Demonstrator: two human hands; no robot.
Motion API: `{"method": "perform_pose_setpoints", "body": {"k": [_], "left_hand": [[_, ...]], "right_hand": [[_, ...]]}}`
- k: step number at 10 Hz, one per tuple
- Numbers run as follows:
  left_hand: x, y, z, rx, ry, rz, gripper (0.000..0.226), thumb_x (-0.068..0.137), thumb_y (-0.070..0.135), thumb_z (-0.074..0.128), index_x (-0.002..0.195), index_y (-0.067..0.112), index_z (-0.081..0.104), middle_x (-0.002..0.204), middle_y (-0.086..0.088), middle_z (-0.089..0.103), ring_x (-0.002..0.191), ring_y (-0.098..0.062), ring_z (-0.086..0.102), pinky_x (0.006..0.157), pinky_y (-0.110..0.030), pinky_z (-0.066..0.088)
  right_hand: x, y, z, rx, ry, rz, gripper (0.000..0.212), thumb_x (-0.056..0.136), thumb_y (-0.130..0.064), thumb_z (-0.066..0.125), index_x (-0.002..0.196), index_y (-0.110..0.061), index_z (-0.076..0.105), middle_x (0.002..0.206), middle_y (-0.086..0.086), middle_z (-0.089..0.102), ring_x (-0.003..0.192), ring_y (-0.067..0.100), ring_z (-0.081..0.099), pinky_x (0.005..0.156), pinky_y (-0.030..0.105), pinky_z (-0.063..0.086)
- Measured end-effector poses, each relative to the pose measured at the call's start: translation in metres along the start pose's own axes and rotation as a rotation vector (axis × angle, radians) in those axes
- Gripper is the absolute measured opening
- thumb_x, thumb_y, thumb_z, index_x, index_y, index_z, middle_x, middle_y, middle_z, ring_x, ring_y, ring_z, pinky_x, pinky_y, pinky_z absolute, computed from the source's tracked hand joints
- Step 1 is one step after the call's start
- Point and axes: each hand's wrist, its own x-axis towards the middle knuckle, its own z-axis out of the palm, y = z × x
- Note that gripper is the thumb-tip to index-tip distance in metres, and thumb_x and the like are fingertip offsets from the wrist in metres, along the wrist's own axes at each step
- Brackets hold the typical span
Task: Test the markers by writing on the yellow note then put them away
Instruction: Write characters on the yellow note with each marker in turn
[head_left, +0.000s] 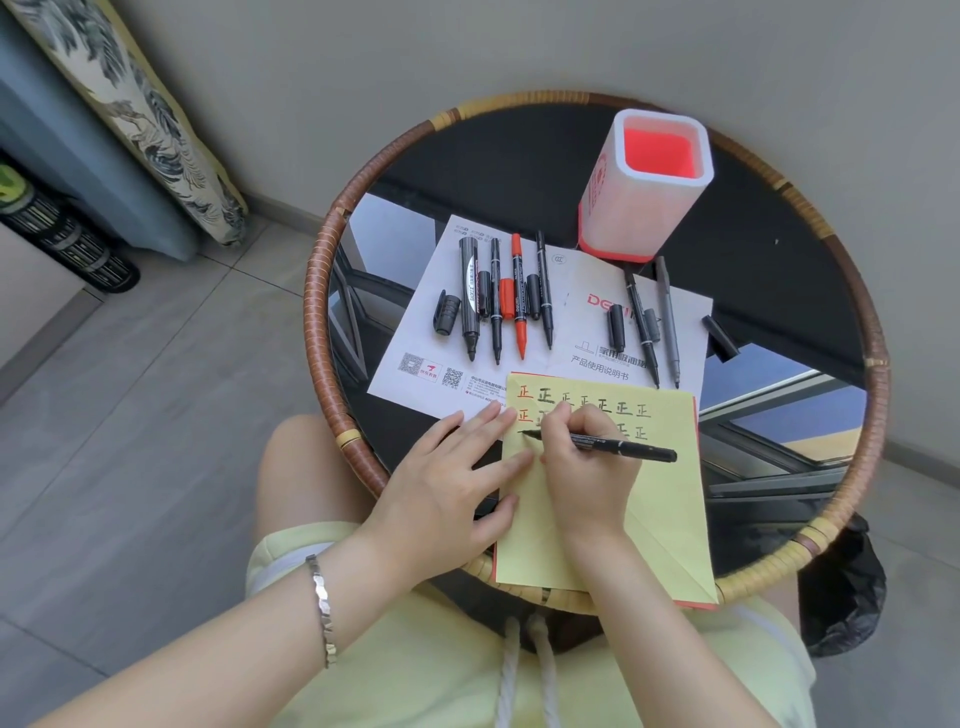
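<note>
The yellow note (660, 499) lies at the table's near edge, with two rows of written characters along its top. My right hand (584, 467) grips a thin black marker (623, 447), its tip touching the note's left side below the rows. Flat on the note's left edge rests my left hand (452, 488), fingers spread. On a white sheet (415, 332) behind lie uncapped markers: a thick black one (469, 296), a thin black one (495, 301), a red one (518, 296), another black one (544, 291), and two more at the right (641, 327), (667, 322). Loose caps sit among them.
A white and red pen holder (644, 192) stands upright at the back of the round glass table with its woven rattan rim (317, 291). One black cap (719, 338) lies off the sheet at the right. A black bag (841, 587) hangs beside the table at the right.
</note>
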Motion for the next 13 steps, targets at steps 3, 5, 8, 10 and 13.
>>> {"method": "perform_pose_setpoints", "body": {"k": [3, 5, 8, 10, 13], "left_hand": [[0.0008, -0.0003, 0.0008, 0.004, 0.007, -0.006, 0.036, 0.080, 0.031, 0.052, 0.111, 0.021, 0.068, 0.134, -0.008, 0.054, 0.128, -0.020, 0.047, 0.108, -0.034, 0.029], [0.0003, 0.0004, 0.0007, 0.000, 0.004, -0.004, 0.037, 0.080, 0.032, 0.051, 0.112, 0.021, 0.068, 0.133, -0.008, 0.055, 0.128, -0.021, 0.047, 0.108, -0.034, 0.028], [0.0002, 0.0005, 0.0004, 0.006, -0.002, -0.003, 0.036, 0.081, 0.032, 0.051, 0.111, 0.021, 0.068, 0.134, -0.008, 0.054, 0.129, -0.020, 0.046, 0.108, -0.035, 0.029], [0.0005, 0.0011, -0.0002, 0.004, -0.014, -0.012, 0.036, 0.080, 0.032, 0.051, 0.110, 0.021, 0.068, 0.134, -0.008, 0.054, 0.129, -0.021, 0.046, 0.108, -0.034, 0.028], [0.0009, 0.0012, -0.0001, 0.002, -0.019, -0.010, 0.036, 0.079, 0.032, 0.051, 0.108, 0.021, 0.069, 0.133, -0.008, 0.054, 0.128, -0.021, 0.047, 0.106, -0.035, 0.029]], "right_hand": [[-0.0006, -0.0037, -0.0013, -0.014, 0.004, 0.018, 0.051, 0.080, 0.001, 0.059, 0.043, -0.023, 0.032, 0.038, -0.015, 0.046, 0.042, -0.001, 0.040, 0.050, 0.008, 0.032], [-0.0015, -0.0049, 0.0000, -0.018, 0.002, 0.001, 0.051, 0.081, 0.001, 0.058, 0.044, -0.024, 0.032, 0.039, -0.017, 0.046, 0.043, -0.001, 0.042, 0.050, 0.008, 0.032], [-0.0006, -0.0035, -0.0007, -0.013, -0.033, -0.006, 0.050, 0.082, 0.000, 0.058, 0.044, -0.024, 0.034, 0.039, -0.014, 0.045, 0.044, 0.001, 0.042, 0.050, 0.009, 0.033], [-0.0012, -0.0049, 0.0011, -0.023, -0.019, -0.021, 0.041, 0.075, -0.013, 0.055, 0.044, -0.026, 0.031, 0.038, -0.014, 0.042, 0.042, 0.001, 0.037, 0.049, 0.010, 0.031], [-0.0019, -0.0030, 0.0018, -0.040, 0.005, -0.039, 0.039, 0.074, -0.015, 0.051, 0.044, -0.027, 0.028, 0.039, -0.013, 0.044, 0.041, 0.001, 0.037, 0.047, 0.010, 0.029]]}}
